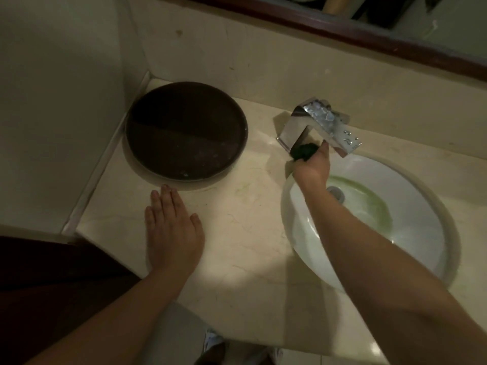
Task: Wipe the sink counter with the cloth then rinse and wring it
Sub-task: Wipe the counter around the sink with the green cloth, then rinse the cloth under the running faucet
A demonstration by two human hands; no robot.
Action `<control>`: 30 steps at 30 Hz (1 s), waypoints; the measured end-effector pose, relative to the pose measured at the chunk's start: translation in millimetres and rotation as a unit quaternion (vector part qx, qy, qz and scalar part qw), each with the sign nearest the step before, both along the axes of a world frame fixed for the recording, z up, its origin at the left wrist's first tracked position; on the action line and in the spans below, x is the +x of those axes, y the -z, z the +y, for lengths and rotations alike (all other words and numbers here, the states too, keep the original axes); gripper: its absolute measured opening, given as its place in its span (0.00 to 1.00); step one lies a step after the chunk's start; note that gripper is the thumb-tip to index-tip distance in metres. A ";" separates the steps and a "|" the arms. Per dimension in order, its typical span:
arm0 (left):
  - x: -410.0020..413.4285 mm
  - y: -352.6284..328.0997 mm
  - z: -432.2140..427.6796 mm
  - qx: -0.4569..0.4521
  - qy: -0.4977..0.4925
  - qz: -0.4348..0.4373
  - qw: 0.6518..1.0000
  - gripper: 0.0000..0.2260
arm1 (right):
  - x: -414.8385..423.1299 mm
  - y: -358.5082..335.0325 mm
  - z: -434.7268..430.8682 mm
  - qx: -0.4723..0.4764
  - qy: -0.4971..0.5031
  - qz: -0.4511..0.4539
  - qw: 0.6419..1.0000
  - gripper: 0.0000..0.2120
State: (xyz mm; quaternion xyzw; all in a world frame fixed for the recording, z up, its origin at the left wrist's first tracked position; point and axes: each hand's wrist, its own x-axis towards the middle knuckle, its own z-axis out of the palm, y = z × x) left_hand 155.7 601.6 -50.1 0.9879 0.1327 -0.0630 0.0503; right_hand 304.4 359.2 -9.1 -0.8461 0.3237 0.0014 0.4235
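My right hand [313, 167] grips a small dark green cloth [304, 151] and presses it against the base of the chrome faucet [316, 122], at the back rim of the white sink [411, 233]. Most of the cloth is hidden in my fist. My left hand [171, 227] lies flat, fingers together, palm down on the beige marble counter [250, 219], left of the sink and just in front of the tray. It holds nothing.
A round dark brown tray [185, 131] sits in the counter's back left corner against the wall. The sink bowl shows a green stain around its drain [336, 192]. A dark-framed mirror [369, 30] runs above the backsplash.
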 end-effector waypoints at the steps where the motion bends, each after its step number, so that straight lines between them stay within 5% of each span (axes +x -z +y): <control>1: 0.6 -0.5 -0.6 -0.003 0.000 0.001 1.000 0.31 | 3.2 1.8 2.1 -0.013 -0.005 0.019 1.000 0.34; 8: -1.0 -3.7 -2.8 -0.019 0.008 0.007 1.000 0.31 | -92.1 14.9 35.1 -0.095 -0.193 -0.072 0.974 0.31; 13: -3.9 -7.3 -1.6 -0.038 0.013 0.004 0.999 0.30 | -168.5 14.0 38.1 -0.168 -0.514 -0.090 0.836 0.34; 16: -6.0 -9.0 -0.5 -0.085 0.011 -0.014 0.996 0.29 | -214.9 17.7 35.4 -0.187 -0.574 -0.089 0.792 0.32; 25: -25.9 -13.6 -29.6 -0.191 0.044 -0.080 0.977 0.29 | -306.3 24.0 -48.0 -0.215 -0.428 -0.093 0.873 0.22; 30: -41.2 -28.5 -98.2 -0.310 0.121 -0.056 0.941 0.28 | -315.2 16.4 -125.6 -0.234 -0.225 -0.036 0.945 0.22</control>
